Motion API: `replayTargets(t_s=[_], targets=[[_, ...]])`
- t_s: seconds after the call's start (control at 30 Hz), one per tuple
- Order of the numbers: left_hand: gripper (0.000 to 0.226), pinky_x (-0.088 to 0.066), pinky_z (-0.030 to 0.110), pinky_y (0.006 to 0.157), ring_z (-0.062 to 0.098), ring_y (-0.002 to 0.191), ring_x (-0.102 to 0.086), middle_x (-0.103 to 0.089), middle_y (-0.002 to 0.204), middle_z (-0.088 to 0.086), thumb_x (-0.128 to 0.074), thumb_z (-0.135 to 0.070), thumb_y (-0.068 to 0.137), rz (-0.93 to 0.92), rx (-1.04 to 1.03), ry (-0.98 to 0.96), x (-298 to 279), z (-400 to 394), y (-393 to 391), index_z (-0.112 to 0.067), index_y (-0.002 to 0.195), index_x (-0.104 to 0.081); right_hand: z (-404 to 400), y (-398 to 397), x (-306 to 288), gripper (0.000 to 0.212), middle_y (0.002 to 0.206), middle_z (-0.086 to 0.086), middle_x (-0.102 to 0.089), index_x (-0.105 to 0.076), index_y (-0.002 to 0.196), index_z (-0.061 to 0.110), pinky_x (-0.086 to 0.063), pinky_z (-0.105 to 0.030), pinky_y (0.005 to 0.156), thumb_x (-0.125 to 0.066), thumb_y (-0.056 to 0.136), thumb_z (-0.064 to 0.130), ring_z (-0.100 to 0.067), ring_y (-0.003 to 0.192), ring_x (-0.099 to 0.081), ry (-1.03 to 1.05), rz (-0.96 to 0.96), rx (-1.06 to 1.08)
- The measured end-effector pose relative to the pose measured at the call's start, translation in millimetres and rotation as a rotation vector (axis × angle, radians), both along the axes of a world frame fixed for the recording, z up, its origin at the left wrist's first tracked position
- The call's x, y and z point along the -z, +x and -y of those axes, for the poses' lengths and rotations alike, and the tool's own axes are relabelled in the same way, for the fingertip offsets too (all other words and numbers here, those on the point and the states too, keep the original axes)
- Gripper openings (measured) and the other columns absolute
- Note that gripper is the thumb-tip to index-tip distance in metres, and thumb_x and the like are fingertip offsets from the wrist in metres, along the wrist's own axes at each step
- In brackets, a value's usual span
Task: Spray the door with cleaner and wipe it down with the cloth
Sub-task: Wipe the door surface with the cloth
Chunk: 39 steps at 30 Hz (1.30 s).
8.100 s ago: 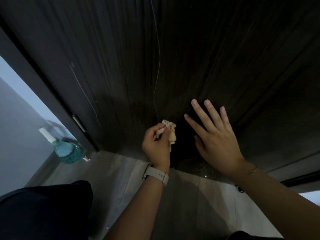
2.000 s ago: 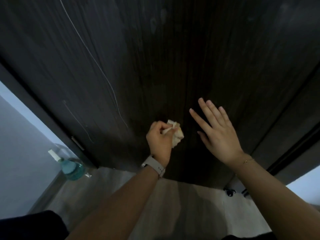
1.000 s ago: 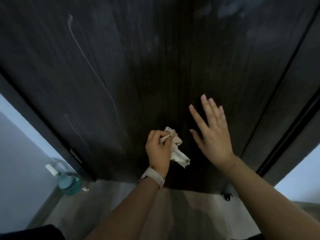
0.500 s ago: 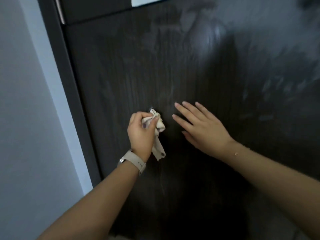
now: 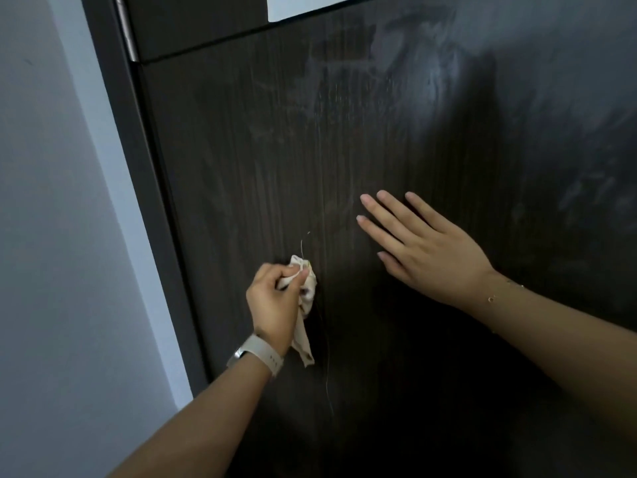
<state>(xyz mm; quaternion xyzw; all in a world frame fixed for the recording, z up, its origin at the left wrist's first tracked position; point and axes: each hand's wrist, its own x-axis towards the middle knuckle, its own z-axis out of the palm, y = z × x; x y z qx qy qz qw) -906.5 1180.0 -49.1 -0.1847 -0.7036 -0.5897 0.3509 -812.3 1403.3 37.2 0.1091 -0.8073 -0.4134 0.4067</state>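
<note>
The dark wood-grain door (image 5: 396, 139) fills most of the view, with hazy wipe smears across its upper part. My left hand (image 5: 272, 305) grips a small crumpled cream cloth (image 5: 305, 305) and holds it against the door; one end of the cloth hangs down past my wrist. A thin drip line runs down the door below the cloth. My right hand (image 5: 427, 257) rests flat on the door to the right of the cloth, fingers straight and spread. The spray bottle is out of view.
The dark door frame (image 5: 138, 188) runs down the left side, with a metal hinge (image 5: 125, 25) near the top. A pale grey wall (image 5: 58, 236) lies left of the frame. A white patch (image 5: 303, 5) shows above the door's top edge.
The view has swung up from the door's bottom and the floor to its upper part; the spray bottle has left the view. Both hands stay on the door, the left still gripping the cloth.
</note>
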Motion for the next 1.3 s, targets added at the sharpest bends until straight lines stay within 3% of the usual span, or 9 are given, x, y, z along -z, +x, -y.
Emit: replayTargets(t_s=[0.17, 0.3, 0.53, 0.6, 0.7, 0.83, 0.93, 1.13, 1.3], targets=[[0.016, -0.043, 0.008, 0.071, -0.003, 0.073, -0.058, -0.065, 0.081, 0.003, -0.079, -0.013, 0.079, -0.033, -0.010, 0.024, -49, -8, 3, -0.020, 0.070, -0.068, -1, 0, 1, 0.059, 0.162, -0.019, -0.004, -0.010, 0.156, 0.007, -0.005, -0.047, 0.123, -0.012, 0.105, 0.036, -0.034, 0.151, -0.004, 0.024, -0.005, -0.024], [0.008, -0.052, 0.019, 0.075, 0.007, 0.080, -0.066, -0.072, 0.084, 0.005, -0.080, -0.016, 0.079, 0.004, 0.062, 0.137, -90, -8, -3, -0.011, 0.077, -0.074, -1, 0, 0, 0.060, 0.162, -0.020, -0.001, -0.005, 0.156, 0.006, -0.004, -0.048, 0.123, -0.006, 0.104, 0.037, -0.035, 0.151, -0.002, 0.031, -0.007, -0.030], [0.008, -0.047, 0.013, 0.066, -0.005, 0.064, -0.059, -0.068, 0.072, -0.003, -0.078, -0.012, 0.080, 0.282, 0.016, 0.174, -6, 0, 11, -0.006, 0.077, -0.074, 2, 3, -1, 0.059, 0.162, -0.021, -0.004, -0.008, 0.155, 0.006, -0.008, -0.048, 0.123, -0.008, 0.105, 0.038, -0.035, 0.151, -0.005, 0.021, -0.004, -0.056], [0.008, -0.046, 0.009, 0.063, -0.009, 0.061, -0.059, -0.068, 0.071, -0.005, -0.078, -0.010, 0.080, 0.316, 0.006, 0.182, -5, -1, 16, -0.011, 0.074, -0.072, 3, 5, -2, 0.062, 0.162, -0.020, -0.004, -0.008, 0.155, 0.006, -0.008, -0.048, 0.123, -0.011, 0.104, 0.040, -0.035, 0.151, -0.005, 0.011, 0.012, -0.059], [0.018, -0.047, 0.012, 0.062, -0.008, 0.058, -0.058, -0.065, 0.068, -0.005, -0.076, -0.005, 0.080, 0.250, 0.062, 0.229, -44, -8, 12, -0.018, 0.069, -0.069, 1, 4, -1, 0.060, 0.162, -0.021, -0.003, -0.007, 0.156, 0.006, -0.008, -0.048, 0.123, -0.011, 0.105, 0.038, -0.035, 0.151, -0.005, 0.015, 0.006, -0.073], [0.015, -0.053, 0.018, 0.067, 0.003, 0.069, -0.065, -0.068, 0.070, -0.004, -0.078, -0.007, 0.078, 0.172, 0.098, 0.282, -94, -10, 0, -0.016, 0.070, -0.070, 0, 1, -1, 0.061, 0.162, -0.021, -0.007, -0.010, 0.155, 0.006, -0.010, -0.048, 0.122, -0.004, 0.103, 0.036, -0.035, 0.150, -0.008, 0.023, -0.020, -0.091], [0.012, -0.053, 0.018, 0.066, 0.003, 0.068, -0.064, -0.068, 0.071, -0.002, -0.077, -0.010, 0.080, 0.184, 0.076, 0.226, -68, -9, 4, -0.015, 0.072, -0.071, 0, 3, -1, 0.061, 0.162, -0.022, -0.006, -0.009, 0.155, 0.006, -0.010, -0.049, 0.122, -0.010, 0.104, 0.038, -0.036, 0.150, -0.007, 0.030, -0.020, -0.075], [0.010, -0.052, 0.023, 0.068, 0.003, 0.065, -0.062, -0.068, 0.071, 0.000, -0.078, -0.015, 0.081, 0.388, 0.050, 0.214, 3, -5, 18, -0.014, 0.074, -0.071, 4, 7, -3, 0.064, 0.162, -0.021, -0.005, -0.009, 0.155, 0.005, -0.009, -0.048, 0.123, -0.014, 0.104, 0.042, -0.035, 0.151, -0.006, 0.019, -0.009, -0.061], [0.011, -0.049, 0.015, 0.065, -0.004, 0.064, -0.060, -0.066, 0.069, -0.007, -0.077, -0.013, 0.081, 0.128, 0.051, 0.168, -58, -13, 14, -0.016, 0.074, -0.070, 3, 6, -1, 0.064, 0.162, -0.022, -0.003, -0.005, 0.156, 0.005, -0.010, -0.048, 0.122, -0.010, 0.103, 0.042, -0.035, 0.151, -0.006, 0.040, -0.016, -0.051]])
